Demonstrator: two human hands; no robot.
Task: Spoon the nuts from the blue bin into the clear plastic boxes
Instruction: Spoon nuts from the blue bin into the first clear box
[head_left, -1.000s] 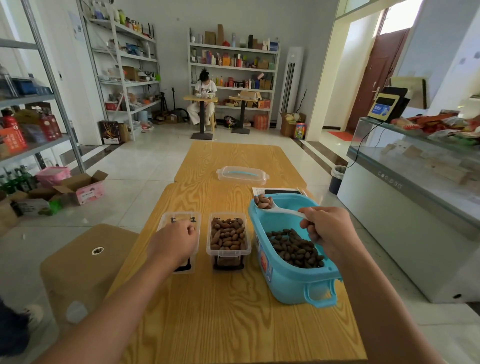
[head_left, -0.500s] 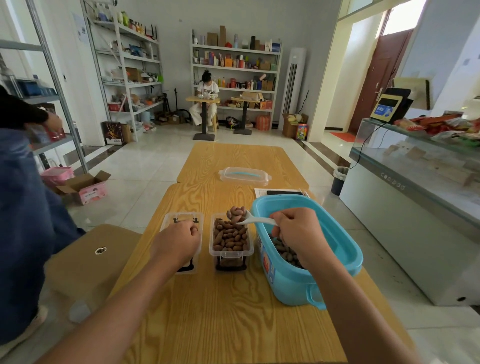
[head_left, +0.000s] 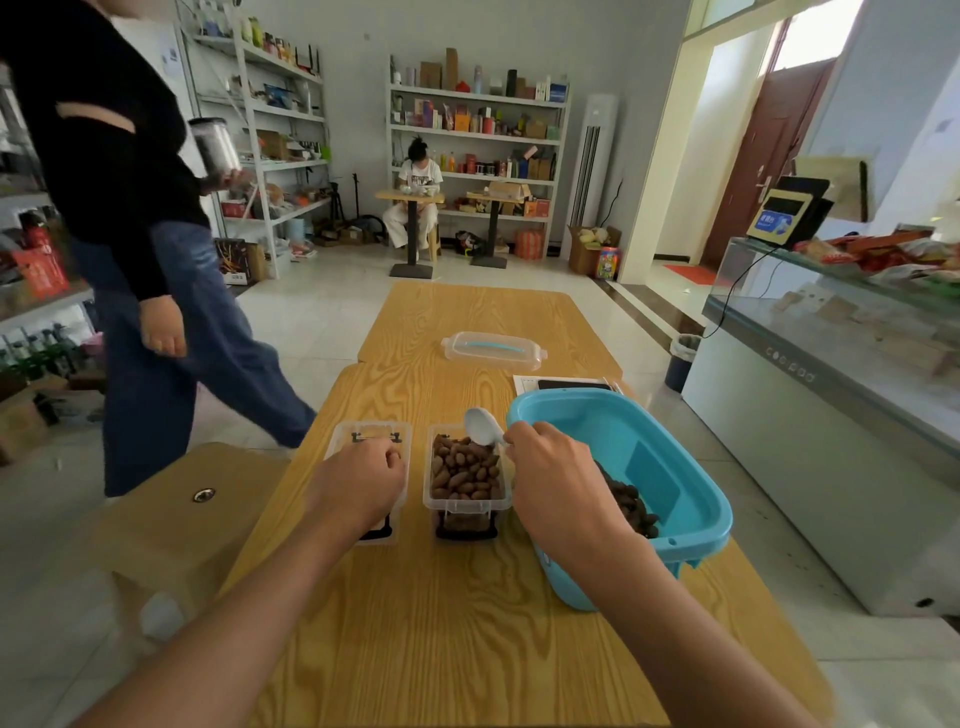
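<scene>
Two clear plastic boxes stand side by side on the wooden table (head_left: 441, 613). The right box (head_left: 466, 501) is heaped with brown nuts (head_left: 465, 467). The left box (head_left: 347, 439) looks empty; my left hand (head_left: 358, 480) rests closed over it, covering most of it. My right hand (head_left: 553, 483) grips a white spoon (head_left: 482, 426), tipped over the far end of the filled box, its bowl empty. The blue bin (head_left: 691, 499) sits to the right, tilted, with dark nuts (head_left: 631, 501) at its near end.
A clear lid (head_left: 493, 351) with a blue handle lies farther along the table, with a paper and phone (head_left: 569, 385) behind the bin. A person in dark top and jeans (head_left: 156, 312) walks past on the left. A wooden stool (head_left: 171, 514) stands at left, a glass counter (head_left: 831, 374) at right.
My right hand carried the loaded spoon from the bin to the right box and tipped the nuts out; the spoon is now empty. A person has walked into view at left.
</scene>
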